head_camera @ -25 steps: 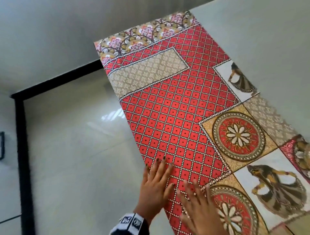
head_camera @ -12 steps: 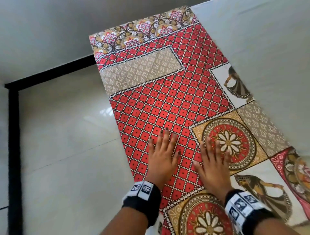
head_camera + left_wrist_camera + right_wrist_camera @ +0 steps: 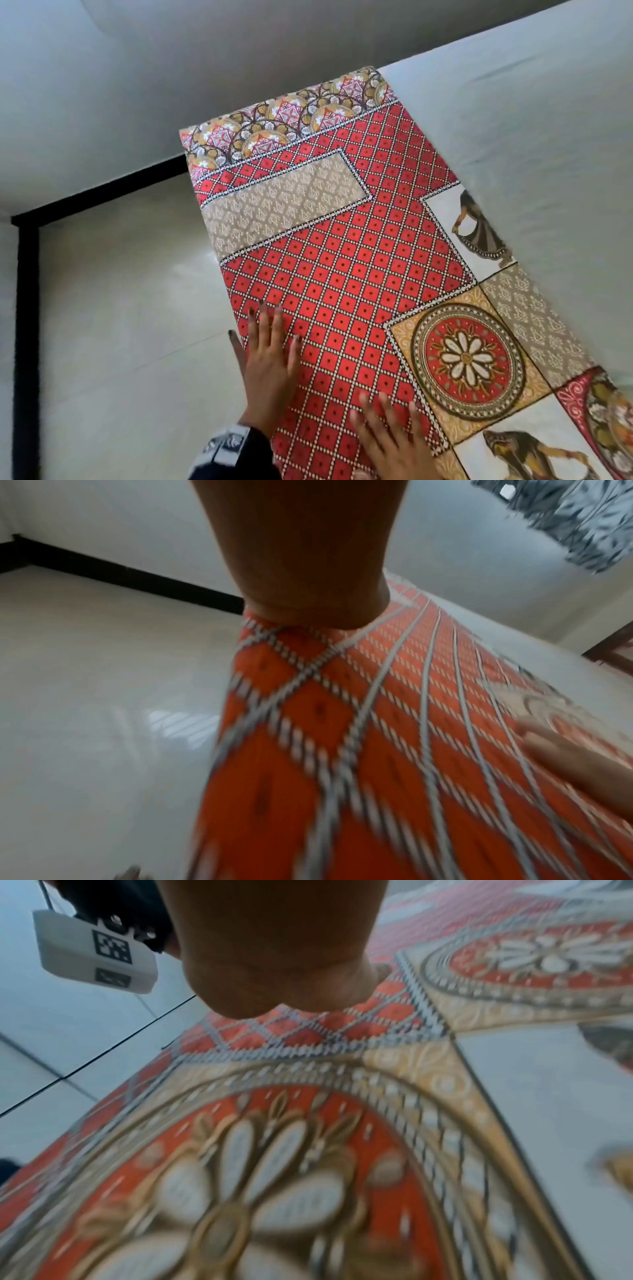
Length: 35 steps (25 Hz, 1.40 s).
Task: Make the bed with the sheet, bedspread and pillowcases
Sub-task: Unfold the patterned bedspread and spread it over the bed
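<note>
A patterned bedspread [image 3: 342,274], red lattice with round flower panels, lies as a long folded strip along the bed's left edge, on a white sheet [image 3: 531,137]. My left hand [image 3: 270,356] lies flat on the strip's left edge with straight, spread fingers, the thumb past the edge. My right hand [image 3: 387,428] presses flat on the red lattice beside it, nearer to me. In the left wrist view the bedspread [image 3: 377,750] runs away blurred, with the right hand's fingers [image 3: 565,750] on it. In the right wrist view my palm rests on the bedspread [image 3: 274,1150].
Glossy pale floor tiles [image 3: 120,308] lie left of the bed, below its edge. A black skirting [image 3: 102,195] runs along the white walls and meets a corner at far left. A wooden frame [image 3: 609,653] shows at the far right of the room.
Both hands have slid back along the bedspread toward me, staying flat. The left hand now sits at the strip's left edge.
</note>
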Motion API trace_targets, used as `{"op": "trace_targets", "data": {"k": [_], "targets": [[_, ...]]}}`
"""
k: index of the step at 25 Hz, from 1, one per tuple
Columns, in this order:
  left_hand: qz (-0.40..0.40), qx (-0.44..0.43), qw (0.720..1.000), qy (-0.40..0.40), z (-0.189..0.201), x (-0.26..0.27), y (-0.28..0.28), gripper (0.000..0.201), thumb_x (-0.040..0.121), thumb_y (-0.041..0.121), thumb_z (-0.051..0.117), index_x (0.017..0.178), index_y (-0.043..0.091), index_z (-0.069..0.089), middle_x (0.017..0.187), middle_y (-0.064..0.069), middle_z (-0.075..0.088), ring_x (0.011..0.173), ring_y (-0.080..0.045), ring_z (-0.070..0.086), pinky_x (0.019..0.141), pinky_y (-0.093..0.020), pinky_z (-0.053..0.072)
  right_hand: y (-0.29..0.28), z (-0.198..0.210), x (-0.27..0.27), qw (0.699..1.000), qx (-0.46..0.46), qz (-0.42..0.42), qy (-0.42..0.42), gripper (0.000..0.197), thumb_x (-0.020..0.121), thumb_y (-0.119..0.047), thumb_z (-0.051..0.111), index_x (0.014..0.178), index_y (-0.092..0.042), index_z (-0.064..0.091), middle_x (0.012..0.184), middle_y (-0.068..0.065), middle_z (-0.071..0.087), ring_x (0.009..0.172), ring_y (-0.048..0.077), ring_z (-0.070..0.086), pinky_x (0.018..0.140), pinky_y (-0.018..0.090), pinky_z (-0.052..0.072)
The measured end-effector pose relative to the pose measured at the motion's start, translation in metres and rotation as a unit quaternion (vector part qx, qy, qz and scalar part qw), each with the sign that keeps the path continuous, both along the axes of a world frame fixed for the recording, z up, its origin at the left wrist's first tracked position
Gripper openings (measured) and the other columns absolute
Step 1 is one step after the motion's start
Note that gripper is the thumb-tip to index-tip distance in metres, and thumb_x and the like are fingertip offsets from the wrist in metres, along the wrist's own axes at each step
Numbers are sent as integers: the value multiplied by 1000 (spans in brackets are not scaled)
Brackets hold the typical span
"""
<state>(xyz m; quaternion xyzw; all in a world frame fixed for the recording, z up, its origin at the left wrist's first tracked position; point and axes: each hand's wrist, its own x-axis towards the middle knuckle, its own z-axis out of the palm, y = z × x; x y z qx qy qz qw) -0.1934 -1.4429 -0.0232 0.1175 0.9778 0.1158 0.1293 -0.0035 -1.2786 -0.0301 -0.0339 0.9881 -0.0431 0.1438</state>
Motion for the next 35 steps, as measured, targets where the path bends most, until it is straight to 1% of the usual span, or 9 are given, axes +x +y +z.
{"op": "trace_targets", "data": {"k": [5, 10, 14, 19, 22, 26, 28, 30, 35], "targets": [[-56, 24, 997, 55, 3, -187, 55, 64, 99, 55, 12, 154, 26, -4, 161, 0, -17, 147, -15, -20, 119, -45, -11, 29, 39, -136, 987, -90, -135, -4, 68, 99, -55, 18, 152, -14, 18, 160, 10, 12, 147, 33, 9, 110, 62, 9], [-83, -28, 993, 75, -13, -348, 75, 65, 99, 57, 17, 155, 26, 5, 163, -4, -3, 149, -21, -6, 118, -48, -9, 32, 15, -312, 970, -84, -226, 2, 70, 96, -58, 6, 153, -18, -1, 160, 8, -8, 146, 32, -9, 113, 59, -5], [-97, -43, 992, 69, -23, -411, 70, 66, 96, 62, 17, 154, 31, 8, 163, -2, 1, 150, -22, -4, 115, -51, -10, 32, -7, -399, 953, -70, -292, -39, 79, 85, -60, -5, 151, -18, -11, 155, 7, -26, 142, 30, -24, 106, 55, -26], [-72, -48, 992, 96, -20, -454, 56, 64, 97, 61, 19, 154, 32, 11, 163, 1, 4, 150, -22, -2, 113, -56, -10, 19, -15, -428, 963, -36, -267, -7, 74, 92, -60, 4, 152, -17, -6, 159, 8, -16, 144, 33, -17, 112, 61, -12], [41, 3, 998, 55, -20, -490, 23, 64, 96, 60, 27, 151, 26, 26, 160, -6, 18, 148, -26, 12, 116, -56, 9, 17, -20, -442, 973, -39, -228, -22, 69, 94, -60, 6, 152, -25, -8, 159, 5, -18, 144, 34, -17, 112, 62, -10], [85, 144, 986, 8, -26, -508, -1, 61, 98, 52, 31, 147, 17, 35, 153, -15, 31, 143, -28, 22, 117, -48, 18, 2, -12, -459, 988, -71, -134, -22, 68, 94, -60, 6, 151, -28, -13, 157, 2, -24, 143, 34, -22, 111, 62, -11], [131, 111, 985, 16, -22, -505, 5, 62, 97, 52, 27, 149, 18, 32, 157, -11, 26, 146, -26, 18, 116, -58, 12, -3, -8, -463, 991, -93, -97, -9, 65, 97, -57, 7, 150, -28, -16, 156, 1, -27, 142, 28, -25, 111, 59, -16], [122, 27, 991, 47, -11, -481, 21, 63, 99, 51, 23, 153, 18, 21, 161, -6, 14, 149, -27, 7, 114, -64, 0, 11, -4, -458, 977, -101, -186, 17, 64, 95, -55, 4, 150, -27, -14, 154, -1, -28, 143, 27, -23, 111, 54, -21], [-226, -12, 973, 37, -8, -299, 97, 75, 95, 64, 16, 154, 21, -3, 160, -2, -12, 148, -24, -12, 115, -58, -12, 101, -13, -381, 894, -18, -446, -32, 66, 95, -53, 4, 152, -22, -10, 157, 1, -22, 142, 36, -23, 110, 66, -10]]}}
